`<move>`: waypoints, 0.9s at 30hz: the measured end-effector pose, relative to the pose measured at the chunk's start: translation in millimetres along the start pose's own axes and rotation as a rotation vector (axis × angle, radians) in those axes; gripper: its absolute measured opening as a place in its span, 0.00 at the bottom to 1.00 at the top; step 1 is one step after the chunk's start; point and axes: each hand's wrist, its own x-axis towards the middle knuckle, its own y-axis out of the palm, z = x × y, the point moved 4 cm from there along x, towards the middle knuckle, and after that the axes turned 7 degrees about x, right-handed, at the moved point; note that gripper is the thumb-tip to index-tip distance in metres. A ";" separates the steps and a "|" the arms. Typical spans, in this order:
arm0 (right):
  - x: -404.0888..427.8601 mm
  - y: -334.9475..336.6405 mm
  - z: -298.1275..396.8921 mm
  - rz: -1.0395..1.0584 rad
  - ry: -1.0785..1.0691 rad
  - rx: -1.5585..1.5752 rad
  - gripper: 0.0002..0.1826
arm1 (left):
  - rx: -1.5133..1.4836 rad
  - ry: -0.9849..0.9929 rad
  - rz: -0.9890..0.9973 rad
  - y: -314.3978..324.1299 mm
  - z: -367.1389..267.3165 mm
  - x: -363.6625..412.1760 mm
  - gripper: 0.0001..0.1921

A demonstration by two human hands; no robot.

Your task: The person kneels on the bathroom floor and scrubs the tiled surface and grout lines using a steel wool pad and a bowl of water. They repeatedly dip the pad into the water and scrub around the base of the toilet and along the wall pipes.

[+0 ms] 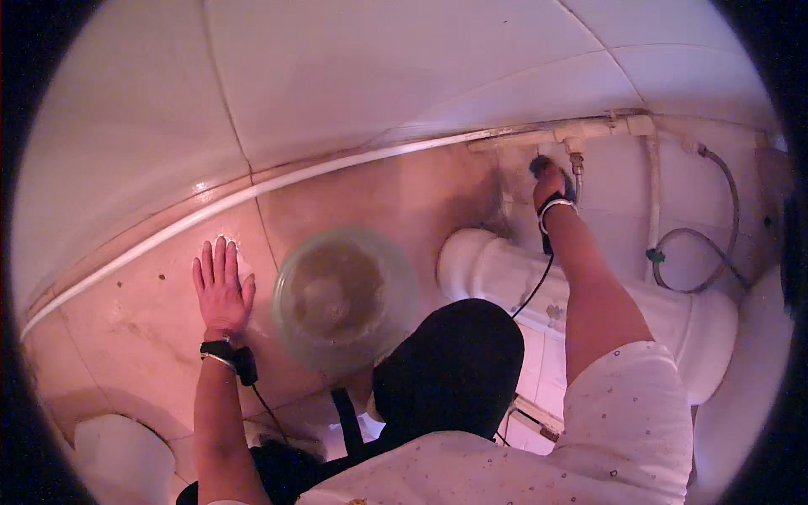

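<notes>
My left hand [222, 290] rests palm down on the tiled floor [145, 328], its fingers slightly spread and nothing in it. Just right of it stands a translucent greenish plastic basin [282, 315] holding murky water [338, 290]. My right hand [550, 183] reaches to the foot of the tiled wall, under a pale pipe tee [571, 136]. Around its fingers shows a dark scouring pad [540, 165], pressed near the corner; the fingertips are hidden. A braided hose [579, 180] hangs from the tee's metal fitting close beside that hand.
A white ceramic pedestal [467, 262] stretches beneath my right forearm. Farther right are a vertical pipe [653, 189] and a looped grey hose [735, 189]. A long white pipe [189, 221] follows the wall's base. Black cables [536, 293] trail from both wristbands. My dark-clothed knee [451, 366] is near the basin.
</notes>
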 end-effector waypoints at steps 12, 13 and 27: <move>4.0 -29.8 15.2 -0.181 -0.019 0.244 0.30 | 0.023 0.009 0.002 3.9 -1.1 1.4 0.34; 10.2 -23.7 26.6 -0.213 -0.083 0.131 0.29 | 0.027 0.014 -0.008 3.9 -1.3 0.9 0.34; 55.5 49.1 80.9 -0.190 -0.179 0.120 0.25 | 0.071 0.001 0.033 6.3 -2.0 1.2 0.35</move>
